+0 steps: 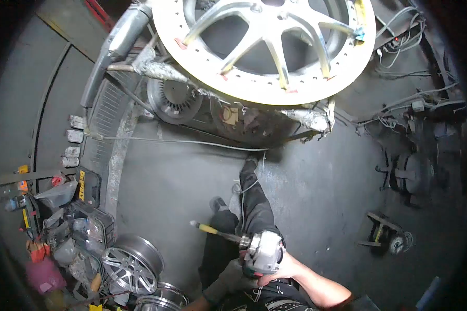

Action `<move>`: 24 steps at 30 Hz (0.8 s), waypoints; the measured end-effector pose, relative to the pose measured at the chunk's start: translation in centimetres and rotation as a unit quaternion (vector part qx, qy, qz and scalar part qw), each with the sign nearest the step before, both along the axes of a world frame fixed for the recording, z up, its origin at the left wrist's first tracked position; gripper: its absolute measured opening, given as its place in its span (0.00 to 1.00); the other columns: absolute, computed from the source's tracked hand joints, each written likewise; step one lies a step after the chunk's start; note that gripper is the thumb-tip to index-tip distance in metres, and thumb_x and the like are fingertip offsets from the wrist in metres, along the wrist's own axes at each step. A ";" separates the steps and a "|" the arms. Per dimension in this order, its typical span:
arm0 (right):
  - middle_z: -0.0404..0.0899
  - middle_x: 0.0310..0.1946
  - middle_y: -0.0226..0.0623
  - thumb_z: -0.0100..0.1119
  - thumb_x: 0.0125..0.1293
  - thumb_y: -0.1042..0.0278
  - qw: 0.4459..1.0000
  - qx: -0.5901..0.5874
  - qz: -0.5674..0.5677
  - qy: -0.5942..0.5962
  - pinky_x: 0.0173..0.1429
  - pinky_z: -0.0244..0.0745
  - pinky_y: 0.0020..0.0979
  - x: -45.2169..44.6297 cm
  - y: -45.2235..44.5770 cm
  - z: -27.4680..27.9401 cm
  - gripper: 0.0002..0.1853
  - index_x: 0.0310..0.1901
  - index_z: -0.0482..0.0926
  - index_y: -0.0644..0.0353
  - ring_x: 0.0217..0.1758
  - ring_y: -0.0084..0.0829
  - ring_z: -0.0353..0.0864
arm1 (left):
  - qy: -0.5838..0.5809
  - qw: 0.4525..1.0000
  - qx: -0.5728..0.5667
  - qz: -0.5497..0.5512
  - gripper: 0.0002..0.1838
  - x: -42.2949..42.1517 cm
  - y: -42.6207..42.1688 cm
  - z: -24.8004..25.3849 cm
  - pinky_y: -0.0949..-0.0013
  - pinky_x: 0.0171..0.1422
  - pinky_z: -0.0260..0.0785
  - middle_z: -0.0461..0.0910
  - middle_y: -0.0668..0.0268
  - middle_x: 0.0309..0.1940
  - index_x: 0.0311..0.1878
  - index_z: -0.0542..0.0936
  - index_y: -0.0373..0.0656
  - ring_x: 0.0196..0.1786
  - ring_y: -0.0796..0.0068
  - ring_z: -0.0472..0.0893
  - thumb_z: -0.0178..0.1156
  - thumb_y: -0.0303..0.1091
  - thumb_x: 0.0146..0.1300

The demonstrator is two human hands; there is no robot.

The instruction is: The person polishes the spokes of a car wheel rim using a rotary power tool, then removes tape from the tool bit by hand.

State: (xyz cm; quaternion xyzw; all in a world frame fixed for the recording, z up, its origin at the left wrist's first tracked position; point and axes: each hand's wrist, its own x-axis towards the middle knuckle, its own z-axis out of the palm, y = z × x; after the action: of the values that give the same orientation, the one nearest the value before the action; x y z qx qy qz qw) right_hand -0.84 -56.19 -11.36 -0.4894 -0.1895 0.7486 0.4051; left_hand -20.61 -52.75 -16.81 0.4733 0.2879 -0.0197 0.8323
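Note:
Close to my body I hold a handheld power tool [264, 254] with a grey metal head. A thin shaft with a yellow sleeve [208, 229] and a pale tip points left from it. My right hand [284, 269], bare, is wrapped round the tool's right side. My left hand [232, 279], in a grey glove, closes on its lower left side; its fingertips are partly hidden. Ahead, apart from the tool, a large silver alloy wheel [269, 31] rests on a stand [163, 70] with foil-wrapped arms. Small reddish marks show along its rim.
A grey cable [192, 142] crosses below the stand, and a cord [243, 199] hangs by my legs. More wheels [132, 264], crates [93, 223] and cans [73, 136] line the left. A wheeled metal piece [386, 236] lies right. Wires [399, 46] hang upper right.

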 end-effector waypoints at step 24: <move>0.68 0.68 0.45 0.86 0.37 0.60 0.973 0.194 0.083 -0.096 0.74 0.62 0.37 1.4 4.5 11.9 0.60 0.72 0.59 0.63 0.70 0.35 0.68 | -0.060 0.991 0.115 0.042 0.38 -1.5 5.4 8.8 0.59 0.76 0.58 0.74 0.61 0.65 0.68 0.72 0.47 0.69 0.63 0.70 0.71 0.53 0.56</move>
State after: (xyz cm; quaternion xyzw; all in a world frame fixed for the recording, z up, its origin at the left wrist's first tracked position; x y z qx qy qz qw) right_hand 0.59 -51.66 0.50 -0.4533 -0.4096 0.6781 0.4087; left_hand -22.10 -47.35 -7.96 0.5541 0.2570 0.0771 0.7880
